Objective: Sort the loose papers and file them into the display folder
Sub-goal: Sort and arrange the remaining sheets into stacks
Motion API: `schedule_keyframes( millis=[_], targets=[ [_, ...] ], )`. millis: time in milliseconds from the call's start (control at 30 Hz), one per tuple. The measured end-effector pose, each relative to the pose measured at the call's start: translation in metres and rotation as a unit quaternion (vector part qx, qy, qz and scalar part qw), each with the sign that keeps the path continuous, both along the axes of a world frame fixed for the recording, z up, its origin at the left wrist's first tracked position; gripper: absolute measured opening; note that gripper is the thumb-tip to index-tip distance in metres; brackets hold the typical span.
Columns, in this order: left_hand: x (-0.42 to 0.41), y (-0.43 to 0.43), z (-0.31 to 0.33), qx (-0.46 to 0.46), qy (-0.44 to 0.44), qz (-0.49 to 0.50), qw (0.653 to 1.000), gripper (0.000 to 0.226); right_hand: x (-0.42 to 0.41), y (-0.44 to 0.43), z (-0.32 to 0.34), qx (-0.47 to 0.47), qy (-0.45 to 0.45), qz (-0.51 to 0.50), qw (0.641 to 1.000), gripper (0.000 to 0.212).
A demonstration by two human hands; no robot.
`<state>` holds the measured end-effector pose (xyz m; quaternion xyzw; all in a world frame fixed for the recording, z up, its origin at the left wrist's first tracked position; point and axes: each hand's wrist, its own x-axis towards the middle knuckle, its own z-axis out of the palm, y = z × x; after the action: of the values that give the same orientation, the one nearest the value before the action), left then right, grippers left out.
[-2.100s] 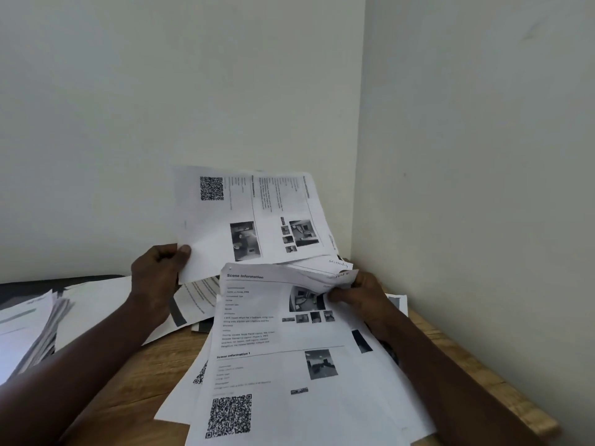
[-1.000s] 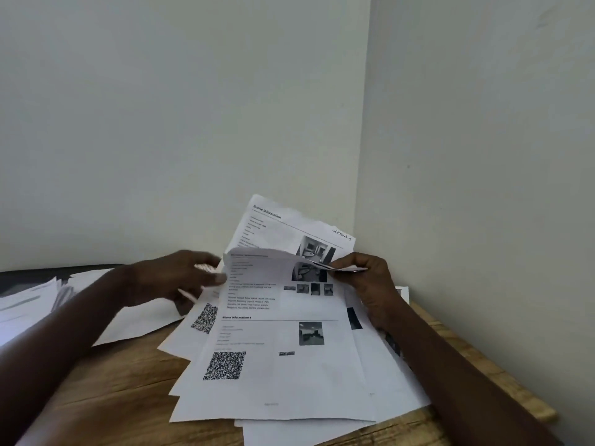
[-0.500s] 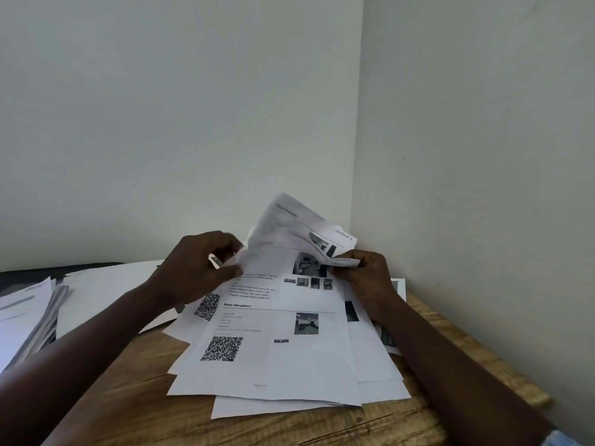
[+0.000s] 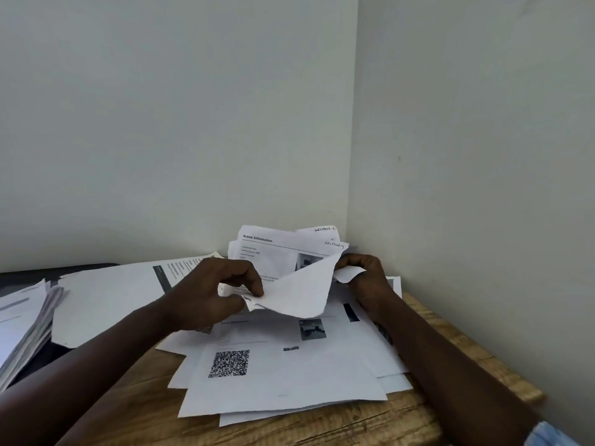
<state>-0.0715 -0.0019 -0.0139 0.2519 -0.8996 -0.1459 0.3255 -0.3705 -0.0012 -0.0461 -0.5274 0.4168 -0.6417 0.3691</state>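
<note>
Top sheet (image 4: 297,292) now folded back; left hand (image 4: 206,294), right hand (image 4: 363,278) both pinching it.

Both forearms are bare; a light blue fabric sleeve cuff (image 4: 547,434) edges the right upper arm.

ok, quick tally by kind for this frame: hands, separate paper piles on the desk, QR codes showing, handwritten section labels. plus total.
Hands: 2, left hand and right hand
Paper piles: 3, fanned pile, flat sheets, thick stack
QR codes: 1, QR code
Handwritten section labels: 2, upper label, lower label
Total: 8
</note>
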Motion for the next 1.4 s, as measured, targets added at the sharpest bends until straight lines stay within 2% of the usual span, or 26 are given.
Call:
schedule_keyframes(
  millis=[67,133,167,233,333,367,433,533,633,667,733,800,867,933,1033,1100,1167,1233,1300,1400],
  targets=[
    [0.001,-0.002,0.002,0.119,0.038,-0.023,0.992,0.021,0.002,0.003,0.002,-0.015,0.007,0.01,1.0,0.014],
    [-0.002,-0.003,0.005,0.248,0.127,0.005,0.96,0.025,0.003,0.002,0.003,-0.037,0.03,0.015,0.999,0.021],
    [-0.006,-0.003,0.005,0.273,0.178,0.035,0.945,0.026,0.002,0.001,0.002,-0.047,0.043,0.014,0.998,0.029],
    [-0.009,-0.005,0.003,0.219,0.241,0.123,0.938,0.02,0.002,-0.004,0.002,-0.06,0.06,0.013,0.996,0.037],
    [-0.004,-0.013,-0.006,0.163,0.24,0.163,0.943,0.053,0.003,-0.006,0.001,-0.07,0.044,0.021,0.996,0.03],
    [-0.002,-0.015,-0.008,0.156,0.238,0.171,0.943,0.057,0.004,-0.005,0.001,-0.07,0.039,0.026,0.996,0.028],
    [-0.005,-0.015,-0.008,0.123,0.251,0.204,0.938,0.046,0.004,-0.006,0.001,-0.076,0.042,0.026,0.996,0.026],
    [-0.008,-0.007,-0.005,0.0,0.239,0.248,0.939,0.014,0.004,-0.007,0.001,-0.075,0.032,0.026,0.996,0.022],
    [-0.009,-0.004,-0.009,-0.103,0.198,0.25,0.942,0.011,0.002,-0.006,-0.002,-0.084,0.049,0.017,0.995,0.017],
    [-0.011,-0.005,-0.011,-0.107,0.211,0.243,0.941,0.017,0.002,-0.005,-0.002,-0.086,0.055,0.009,0.995,0.015],
    [-0.015,-0.007,-0.012,-0.044,0.263,0.238,0.934,0.045,0.001,-0.005,0.0,-0.076,0.034,-0.007,0.996,0.019],
    [-0.016,-0.012,-0.008,0.078,0.294,0.239,0.922,0.076,0.002,-0.002,0.006,-0.07,-0.015,-0.013,0.997,0.023],
    [-0.011,-0.014,-0.001,0.199,0.307,0.2,0.909,0.092,0.004,0.002,0.018,-0.074,-0.066,-0.013,0.995,0.032],
    [-0.003,-0.016,0.007,0.271,0.307,0.126,0.904,0.084,0.003,0.004,0.035,-0.077,-0.096,-0.034,0.992,0.04],
    [0.002,-0.01,0.022,0.302,0.325,0.084,0.892,0.055,0.007,0.005,0.064,-0.101,-0.115,-0.065,0.986,0.053],
    [-0.002,-0.006,0.03,0.281,0.357,0.088,0.886,0.046,0.014,0.008,0.084,-0.122,-0.125,-0.078,0.981,0.058],
    [-0.008,-0.003,0.033,0.223,0.404,0.097,0.882,0.03,0.026,0.011,0.101,-0.136,-0.12,-0.084,0.98,0.06],
    [-0.01,-0.004,0.034,0.172,0.455,0.123,0.865,0.019,0.036,0.015,0.11,-0.117,-0.084,-0.101,0.984,0.062],
    [-0.006,-0.008,0.036,0.152,0.486,0.13,0.85,0.02,0.045,0.018,0.108,-0.098,-0.03,-0.11,0.989,0.064],
    [0.002,-0.011,0.042,0.162,0.47,0.127,0.858,0.024,0.054,0.018,0.093,-0.096,0.016,-0.095,0.991,0.052]
  ],
)
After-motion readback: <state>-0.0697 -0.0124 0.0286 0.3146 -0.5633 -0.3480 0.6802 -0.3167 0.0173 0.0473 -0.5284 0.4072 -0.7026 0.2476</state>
